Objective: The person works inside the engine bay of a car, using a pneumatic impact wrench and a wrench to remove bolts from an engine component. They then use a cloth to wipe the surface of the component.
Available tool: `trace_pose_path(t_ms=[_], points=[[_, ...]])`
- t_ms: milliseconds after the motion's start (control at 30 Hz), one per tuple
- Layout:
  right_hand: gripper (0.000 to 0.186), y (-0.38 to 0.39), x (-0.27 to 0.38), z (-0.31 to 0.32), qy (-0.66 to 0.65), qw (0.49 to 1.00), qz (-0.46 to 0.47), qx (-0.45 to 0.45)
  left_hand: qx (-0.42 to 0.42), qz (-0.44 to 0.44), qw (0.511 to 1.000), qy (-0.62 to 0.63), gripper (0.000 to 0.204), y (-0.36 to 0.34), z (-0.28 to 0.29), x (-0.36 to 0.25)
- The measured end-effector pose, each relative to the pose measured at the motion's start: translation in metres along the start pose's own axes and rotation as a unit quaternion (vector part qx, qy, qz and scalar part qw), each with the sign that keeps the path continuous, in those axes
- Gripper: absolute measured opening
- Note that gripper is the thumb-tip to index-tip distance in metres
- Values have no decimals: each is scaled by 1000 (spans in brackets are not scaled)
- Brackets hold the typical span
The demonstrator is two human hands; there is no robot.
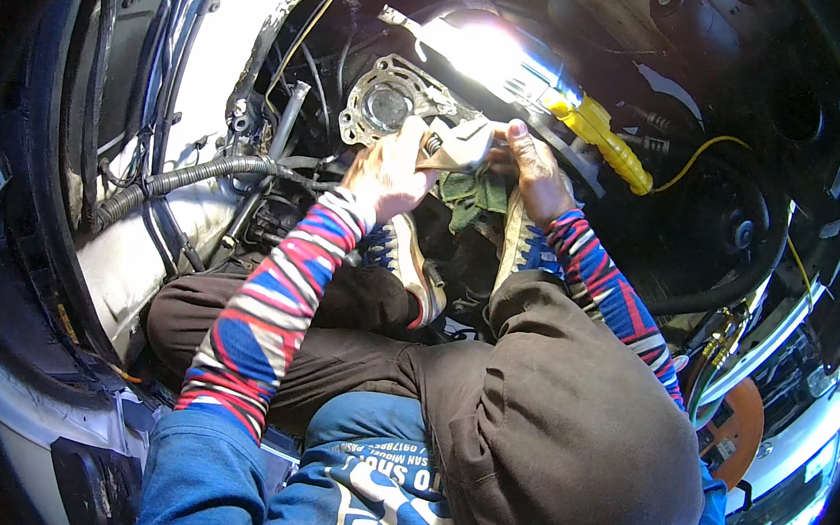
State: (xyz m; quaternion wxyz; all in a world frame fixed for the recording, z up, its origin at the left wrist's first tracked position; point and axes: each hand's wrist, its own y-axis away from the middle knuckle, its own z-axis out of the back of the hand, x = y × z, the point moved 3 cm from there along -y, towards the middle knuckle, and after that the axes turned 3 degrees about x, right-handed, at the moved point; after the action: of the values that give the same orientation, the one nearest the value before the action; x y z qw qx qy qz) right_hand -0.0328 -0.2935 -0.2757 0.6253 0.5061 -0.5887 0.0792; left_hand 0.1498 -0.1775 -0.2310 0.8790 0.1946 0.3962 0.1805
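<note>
My left hand [393, 170] and my right hand [543, 178] meet in front of an exposed engine cylinder. Between them is a tan, folded sheet-like piece [464, 146], whose exact kind I cannot make out. The left fingers are closed on its near-left side, where a small dark ribbed patch shows. On the other side, the right thumb and fingers pinch its edge. A green rag [472, 198] hangs or lies just below the piece, between my two shoes. Beyond my left hand, the round piston top [387, 108] shows inside the pale, grimy metal deck of the cylinder [355, 124].
A lit work lamp with a yellow handle [602, 144] lies behind my hands, its yellow cord [709, 159] running right. A corrugated hose [190, 177] and several cables cross at the left. My folded legs [353, 356] fill the near space. White body panels [133, 270] close in at the left.
</note>
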Motion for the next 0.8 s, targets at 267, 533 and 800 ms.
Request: trace_pose_path(t_ms=[267, 533, 800], points=[[61, 12, 14, 14, -51, 998, -44, 4, 55, 208, 829, 517, 24, 43, -65, -30], [42, -17, 21, 3, 199, 976, 73, 49, 27, 284, 772, 567, 27, 33, -92, -37], [39, -57, 44, -34, 434, 879, 147, 128, 83, 254, 865, 425, 42, 19, -67, -10]])
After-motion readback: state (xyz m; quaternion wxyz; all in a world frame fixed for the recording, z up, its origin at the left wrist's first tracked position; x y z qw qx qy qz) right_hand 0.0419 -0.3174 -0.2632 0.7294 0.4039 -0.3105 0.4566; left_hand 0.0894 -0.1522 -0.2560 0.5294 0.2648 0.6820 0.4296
